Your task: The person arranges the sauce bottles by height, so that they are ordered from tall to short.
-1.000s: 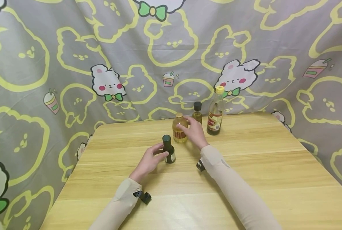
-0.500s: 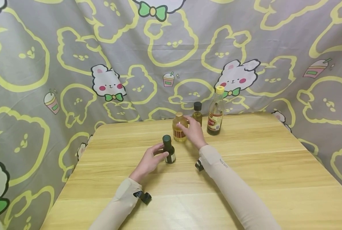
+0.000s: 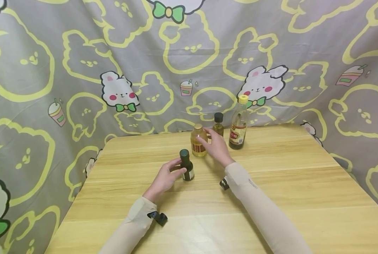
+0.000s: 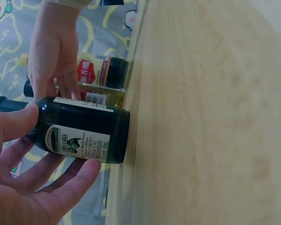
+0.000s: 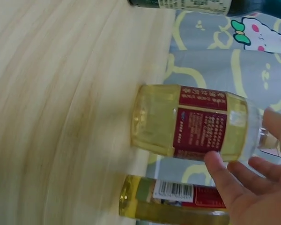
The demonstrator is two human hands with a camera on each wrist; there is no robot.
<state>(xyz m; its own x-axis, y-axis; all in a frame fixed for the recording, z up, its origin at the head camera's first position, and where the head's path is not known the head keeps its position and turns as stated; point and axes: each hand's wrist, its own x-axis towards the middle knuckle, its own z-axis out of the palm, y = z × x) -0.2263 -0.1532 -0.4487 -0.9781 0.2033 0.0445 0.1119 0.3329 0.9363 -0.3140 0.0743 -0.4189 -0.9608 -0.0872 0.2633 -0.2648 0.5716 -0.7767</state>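
My left hand (image 3: 164, 178) holds a small dark green olive oil bottle (image 3: 188, 173) upright on the table. In the left wrist view its label reads Olive Oil; the thumb lies at the shoulder, fingers on the other side. Farther back, my right hand (image 3: 218, 148) is around the upper part of a clear bottle of yellow cooking oil (image 3: 197, 145) with a dark red label. In the right wrist view the thumb is by the neck of that bottle and one fingertip touches the label. Both bottles stand upright.
Behind my right hand stands a small black-capped oil bottle (image 3: 218, 127). To its right is a taller yellow-capped bottle (image 3: 238, 130) with dark liquid in the bottom. The wooden table (image 3: 287, 183) ends at a grey patterned curtain (image 3: 163, 56).
My right wrist and forearm have shifted slightly to the right, while the fingers stay at the yellow oil bottle. My left hand and all the bottles look unmoved.
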